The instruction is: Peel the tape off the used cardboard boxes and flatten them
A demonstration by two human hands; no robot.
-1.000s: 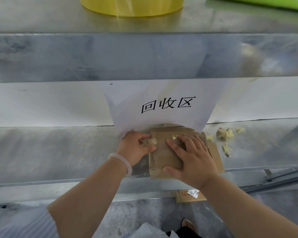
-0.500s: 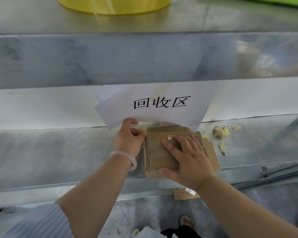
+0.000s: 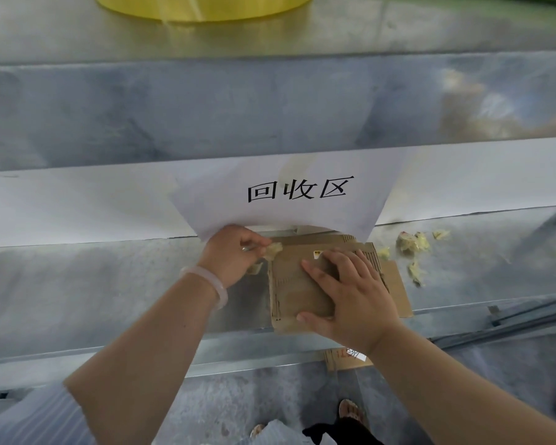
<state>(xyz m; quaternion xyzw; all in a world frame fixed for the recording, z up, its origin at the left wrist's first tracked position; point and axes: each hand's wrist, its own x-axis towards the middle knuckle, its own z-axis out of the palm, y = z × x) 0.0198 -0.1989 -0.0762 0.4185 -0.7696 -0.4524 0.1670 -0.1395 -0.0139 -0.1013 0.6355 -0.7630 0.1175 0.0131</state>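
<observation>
Flattened cardboard box [image 3: 297, 297] on the metal shelf [image 3: 109, 284]. Its near edge reaches the shelf's front lip, and its far edge runs under the hanging paper sign [image 3: 302, 213].

Right hand [image 3: 350, 293]: laid flat on the cardboard, fingers straight and slightly apart, thumb at the near edge.

Left hand [image 3: 231, 255]: at 10 o'clock of the cardboard, fingers curled together, pinching a crumpled tape wad [image 3: 274, 250] at the box's far left corner. A pale bracelet [image 3: 214, 284] sits on that wrist.

Bare metal extends from the box toward 9 o'clock. Toward 2 o'clock lie loose tape scraps [image 3: 413, 242], just beside the cardboard's right flap.

The sign reads "回收区" in black. A small yellow-and-white sticker on the box, partly under the right fingers, is too small to read.

A second cardboard piece [image 3: 341, 361] shows below the shelf lip at 6 o'clock, mostly hidden by the right wrist; its white label bears handwriting that cannot be made out.

A yellow round object [image 3: 203, 8] at 12 o'clock is cut off by the frame's top edge.
</observation>
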